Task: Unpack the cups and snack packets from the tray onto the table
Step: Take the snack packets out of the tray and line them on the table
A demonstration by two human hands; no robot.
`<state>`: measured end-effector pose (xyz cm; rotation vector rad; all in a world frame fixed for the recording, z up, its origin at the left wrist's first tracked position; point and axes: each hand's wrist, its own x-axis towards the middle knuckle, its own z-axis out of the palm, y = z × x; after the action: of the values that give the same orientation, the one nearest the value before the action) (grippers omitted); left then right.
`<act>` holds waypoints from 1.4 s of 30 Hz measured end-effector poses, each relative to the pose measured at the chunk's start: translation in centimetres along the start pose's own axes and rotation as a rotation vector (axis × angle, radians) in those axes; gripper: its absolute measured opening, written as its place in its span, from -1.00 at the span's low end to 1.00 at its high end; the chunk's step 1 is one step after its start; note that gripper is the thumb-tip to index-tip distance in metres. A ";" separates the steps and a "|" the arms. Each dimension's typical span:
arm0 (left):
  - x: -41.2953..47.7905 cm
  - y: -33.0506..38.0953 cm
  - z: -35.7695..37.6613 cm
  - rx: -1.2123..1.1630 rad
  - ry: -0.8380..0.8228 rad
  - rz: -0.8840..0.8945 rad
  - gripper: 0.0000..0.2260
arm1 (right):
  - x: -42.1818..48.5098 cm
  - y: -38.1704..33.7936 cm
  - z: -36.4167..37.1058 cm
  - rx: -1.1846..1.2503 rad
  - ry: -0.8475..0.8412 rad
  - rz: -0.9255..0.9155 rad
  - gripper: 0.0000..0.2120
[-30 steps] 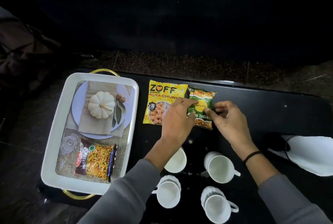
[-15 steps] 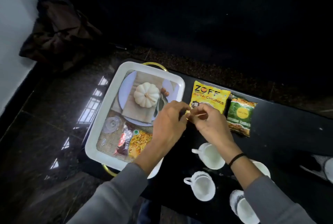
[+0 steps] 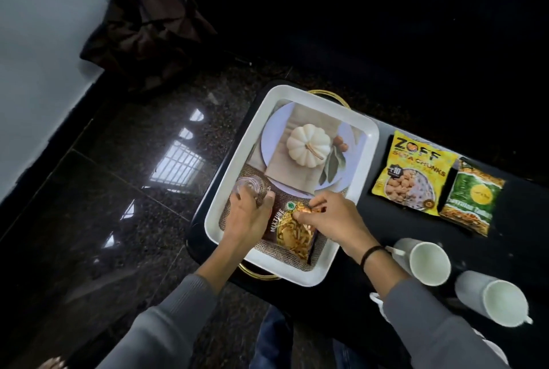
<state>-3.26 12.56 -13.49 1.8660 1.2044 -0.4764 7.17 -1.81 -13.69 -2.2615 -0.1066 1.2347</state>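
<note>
A brown "Mixture" snack packet [image 3: 294, 238] lies at the near end of the white tray [image 3: 279, 269]. My left hand [image 3: 246, 220] holds the packet's left edge. My right hand [image 3: 332, 220] pinches its top right corner. A yellow soya chunks packet [image 3: 413, 178] and a green snack packet [image 3: 472, 199] lie side by side on the black table [image 3: 520, 220], right of the tray. Two white cups [image 3: 427, 261] [image 3: 502, 300] stand near my right forearm. My right sleeve hides most of another cup [image 3: 375, 298].
The tray has gold handles and a pumpkin picture on its floor. It sits at the table's left end, close to the edge. Left of the table lies glossy dark floor, with a dark bag [image 3: 148, 26] against the white wall.
Both hands left the green packet on the table, moved left into the tray and took hold of the brown packet. The view swung left and down.
</note>
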 end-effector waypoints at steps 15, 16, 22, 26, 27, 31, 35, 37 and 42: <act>1.2 3.5 -1.6 -0.846 -0.185 0.139 -0.74 | -1.3 -1.3 -5.1 0.802 -0.176 0.067 -0.48; 1.0 4.0 -1.3 -0.792 -0.127 0.198 -0.72 | -1.6 -1.1 -5.3 0.844 -0.130 0.050 -0.49; -0.4 6.8 0.8 -0.360 0.231 0.436 -0.75 | -3.1 0.1 -5.1 0.779 0.360 -0.031 -0.67; -1.6 8.4 3.0 -0.276 0.221 0.465 -0.69 | -3.7 1.4 -5.1 0.289 0.811 -0.186 -0.64; -2.0 8.9 3.4 -0.316 0.198 0.477 -0.68 | -3.7 1.8 -5.4 0.253 0.878 -0.233 -0.65; -2.8 10.8 4.6 -0.395 0.103 0.507 -0.74 | -4.1 4.2 -7.2 0.328 0.845 -0.216 -0.67; -3.2 13.6 5.8 -0.293 0.062 0.555 -0.73 | -4.7 6.8 -10.1 0.320 0.754 -0.167 -0.66; -3.7 15.4 6.4 -0.244 0.014 0.614 -0.72 | -5.3 7.9 -12.1 0.390 0.656 -0.164 -0.65; -5.5 20.4 8.3 -0.119 -0.217 0.816 -0.74 | -6.3 10.1 -17.1 0.663 -0.010 -0.248 -0.57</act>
<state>13.10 -0.91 -5.39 1.9489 0.2589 -0.1347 15.29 -19.75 -6.80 -1.6133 0.0200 0.9652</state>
